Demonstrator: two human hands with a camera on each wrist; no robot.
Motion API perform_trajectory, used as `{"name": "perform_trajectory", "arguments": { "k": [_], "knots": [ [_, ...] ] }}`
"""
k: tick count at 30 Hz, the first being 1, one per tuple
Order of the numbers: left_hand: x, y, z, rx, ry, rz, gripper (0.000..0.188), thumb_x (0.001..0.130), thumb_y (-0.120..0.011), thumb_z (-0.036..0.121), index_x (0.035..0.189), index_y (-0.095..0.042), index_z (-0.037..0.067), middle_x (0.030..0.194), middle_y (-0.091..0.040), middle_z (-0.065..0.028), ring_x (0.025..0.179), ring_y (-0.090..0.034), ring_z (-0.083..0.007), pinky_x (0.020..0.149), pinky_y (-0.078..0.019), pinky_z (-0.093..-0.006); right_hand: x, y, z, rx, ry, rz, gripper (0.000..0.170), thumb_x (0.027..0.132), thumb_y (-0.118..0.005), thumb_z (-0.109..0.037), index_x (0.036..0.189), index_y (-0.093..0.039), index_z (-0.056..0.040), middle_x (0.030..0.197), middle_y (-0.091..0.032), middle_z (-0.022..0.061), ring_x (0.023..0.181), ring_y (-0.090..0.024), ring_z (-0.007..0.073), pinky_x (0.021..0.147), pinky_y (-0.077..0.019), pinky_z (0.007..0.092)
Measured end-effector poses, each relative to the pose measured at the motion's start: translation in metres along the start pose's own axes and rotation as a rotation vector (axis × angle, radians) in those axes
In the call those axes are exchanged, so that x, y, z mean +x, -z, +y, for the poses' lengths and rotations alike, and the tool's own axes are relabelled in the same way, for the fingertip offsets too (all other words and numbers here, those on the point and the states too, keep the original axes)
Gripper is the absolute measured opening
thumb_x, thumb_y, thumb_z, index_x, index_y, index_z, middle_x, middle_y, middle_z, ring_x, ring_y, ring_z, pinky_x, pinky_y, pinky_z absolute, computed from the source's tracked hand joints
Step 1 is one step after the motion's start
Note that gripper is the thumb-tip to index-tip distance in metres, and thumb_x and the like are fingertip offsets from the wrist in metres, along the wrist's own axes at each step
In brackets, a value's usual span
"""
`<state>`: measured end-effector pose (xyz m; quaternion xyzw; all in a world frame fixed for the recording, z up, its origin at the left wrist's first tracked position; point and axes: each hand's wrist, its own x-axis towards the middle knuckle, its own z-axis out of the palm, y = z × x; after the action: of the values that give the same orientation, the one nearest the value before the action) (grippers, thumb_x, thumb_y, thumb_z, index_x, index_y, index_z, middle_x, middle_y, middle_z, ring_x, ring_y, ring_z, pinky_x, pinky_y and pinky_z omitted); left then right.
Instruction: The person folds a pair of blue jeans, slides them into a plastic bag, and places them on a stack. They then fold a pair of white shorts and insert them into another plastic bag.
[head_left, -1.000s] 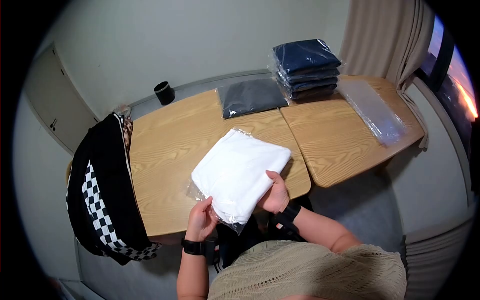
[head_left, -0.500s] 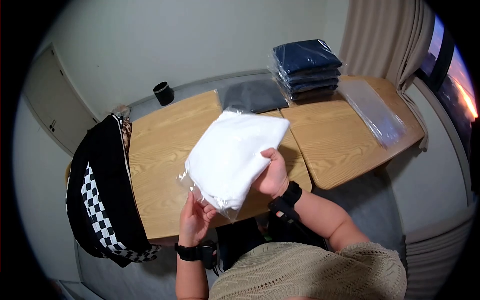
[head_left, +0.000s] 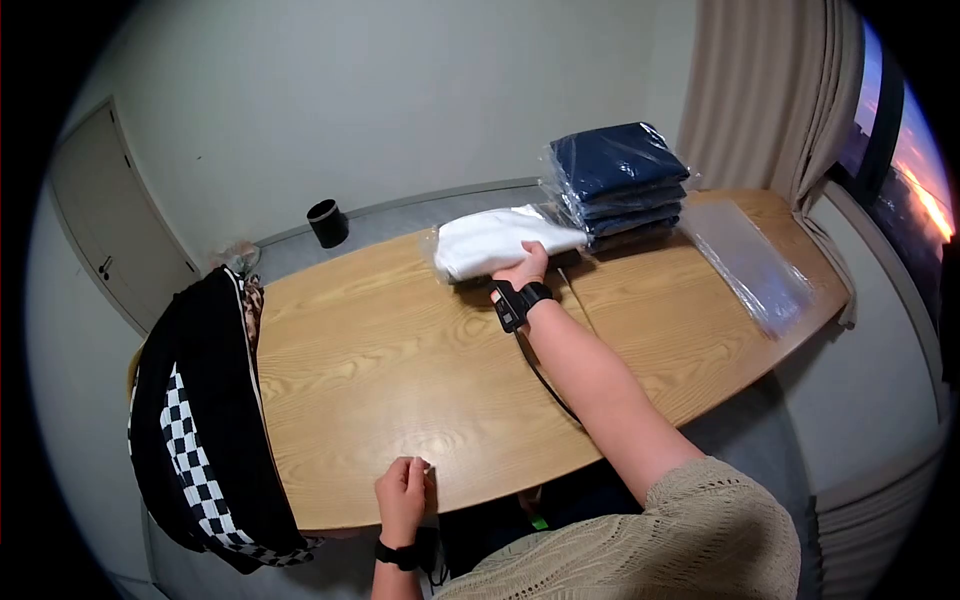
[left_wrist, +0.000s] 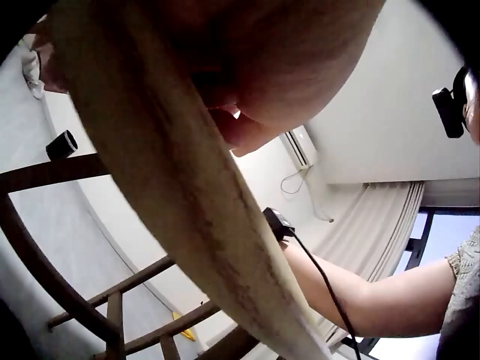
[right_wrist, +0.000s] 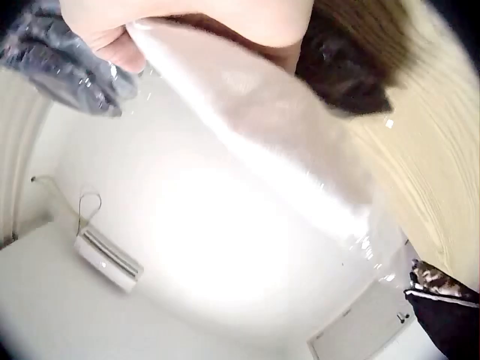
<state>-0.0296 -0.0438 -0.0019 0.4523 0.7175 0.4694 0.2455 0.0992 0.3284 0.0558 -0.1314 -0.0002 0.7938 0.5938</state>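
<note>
A folded white cloth item [head_left: 490, 240] in a clear plastic bag is in my right hand [head_left: 525, 272], at the far side of the table. The thumb lies over its near edge, with the other fingers hidden beneath. Under it, a flat bagged dark item [right_wrist: 345, 75] shows in part in the right wrist view. Close to its right stands a stack of bagged navy folded items [head_left: 620, 165]. My left hand [head_left: 402, 490] rests at the table's near edge, fingers loosely curled, holding nothing. In the left wrist view the table edge [left_wrist: 172, 172] crosses before that hand.
Clear plastic bags [head_left: 750, 265] lie flat on the right part of the wooden table [head_left: 360, 370]. A black bag with a checkered band [head_left: 195, 430] is at the left end. Beyond the table, a black bin [head_left: 327, 223] stands on the floor. A cable trails from the right wrist.
The white bagged item has moved from in front of me to the far side, over the dark item, in my right hand. My left hand has let go and dropped to the near edge.
</note>
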Motion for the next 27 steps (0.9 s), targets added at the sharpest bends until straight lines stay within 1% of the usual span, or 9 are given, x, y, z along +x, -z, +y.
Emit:
{"name": "perform_trajectory", "arguments": {
  "k": [9,12,15,19,20,21,23,25,27],
  "knots": [
    [-0.001,-0.001,0.004,-0.005,0.008,0.027,0.021,0.092,-0.057,0.015,0.080,-0.063,-0.001,0.058,-0.061,-0.0067,0.051,-0.057,-0.0119,0.050,-0.0436,-0.0257,0.045,0.016,0.003,0.040,0.111,0.159,0.045,0.076,-0.050,-0.023,0.116,-0.049,-0.0036,0.122,-0.051,0.0151,0.114,-0.049,0.0354,0.102,-0.0346,0.0519],
    [-0.002,-0.002,-0.001,-0.009,0.001,0.042,0.021,0.092,-0.057,0.014,0.080,-0.063,-0.001,0.058,-0.062,-0.0069,0.051,-0.057,-0.0123,0.050,-0.0436,-0.0259,0.061,0.024,-0.006,-0.108,0.114,0.246,0.036,0.077,-0.049,-0.021,0.107,-0.049,-0.0013,0.111,-0.056,0.0190,0.097,-0.056,0.0370,0.084,-0.0474,0.0486],
    [-0.003,-0.003,-0.001,-0.035,-0.014,0.052,0.020,0.092,-0.057,0.014,0.079,-0.063,-0.001,0.059,-0.061,-0.0073,0.051,-0.058,-0.0138,0.050,-0.0438,-0.0269,0.064,0.029,-0.007,-0.193,0.118,0.203,0.042,0.077,-0.047,-0.018,0.113,-0.047,0.0018,0.117,-0.052,0.0188,0.111,-0.050,0.0366,0.096,-0.0393,0.0536],
    [-0.003,-0.003,-0.002,0.008,-0.022,0.053,0.020,0.092,-0.057,0.014,0.079,-0.063,0.000,0.059,-0.061,-0.0079,0.051,-0.058,-0.0156,0.050,-0.0440,-0.0282,0.062,0.030,-0.033,-0.628,0.048,0.224,0.037,0.083,-0.048,-0.019,0.111,-0.046,0.0052,0.107,-0.056,0.0219,0.094,-0.059,0.0396,0.080,-0.0499,0.0544],
    [-0.003,-0.003,-0.002,0.009,-0.034,0.056,0.020,0.092,-0.056,0.014,0.078,-0.063,0.000,0.059,-0.060,-0.0082,0.051,-0.058,-0.0163,0.050,-0.0440,-0.0286,0.057,0.026,-0.034,-0.529,0.041,0.211,0.036,0.084,-0.049,-0.017,0.112,-0.046,0.0047,0.106,-0.057,0.0213,0.093,-0.060,0.0396,0.079,-0.0509,0.0523],
    [-0.003,-0.003,-0.002,0.010,-0.045,0.059,0.021,0.092,-0.056,0.014,0.078,-0.062,0.000,0.059,-0.060,-0.0086,0.051,-0.058,-0.0170,0.051,-0.0441,-0.0290,0.046,0.023,-0.037,-0.577,0.077,0.198,0.028,0.083,-0.054,-0.020,0.102,-0.051,0.0005,0.097,-0.060,0.0188,0.085,-0.061,0.0291,0.072,-0.0518,0.0380],
    [-0.003,-0.004,-0.002,0.012,-0.033,0.058,0.021,0.092,-0.056,0.014,0.078,-0.062,0.000,0.059,-0.061,-0.0088,0.052,-0.058,-0.0174,0.051,-0.0441,-0.0292,0.073,0.050,-0.041,-0.244,0.085,0.240,0.027,0.080,-0.057,-0.014,0.101,-0.050,0.0023,0.098,-0.059,0.0171,0.083,-0.059,0.0314,0.077,-0.0506,0.0399],
    [-0.004,-0.004,-0.003,0.013,-0.018,0.062,0.021,0.092,-0.056,0.014,0.078,-0.062,0.000,0.059,-0.061,-0.0090,0.052,-0.059,-0.0177,0.051,-0.0442,-0.0293,0.017,0.021,-0.038,-0.569,0.021,0.510,0.036,0.079,-0.057,-0.012,0.108,-0.042,0.0027,0.099,-0.054,0.0143,0.083,-0.054,0.0303,0.092,-0.0438,0.0357],
    [-0.003,-0.004,-0.008,0.040,-0.051,0.071,0.021,0.092,-0.057,0.016,0.078,-0.062,0.000,0.060,-0.062,-0.0086,0.052,-0.059,-0.0197,0.051,-0.0447,-0.0300,0.008,0.036,-0.045,-0.670,0.015,0.035,0.040,0.074,-0.061,-0.013,0.109,-0.041,-0.0099,0.105,-0.041,0.0049,0.093,-0.043,0.0185,0.093,-0.0348,0.0373]
  ]
}}
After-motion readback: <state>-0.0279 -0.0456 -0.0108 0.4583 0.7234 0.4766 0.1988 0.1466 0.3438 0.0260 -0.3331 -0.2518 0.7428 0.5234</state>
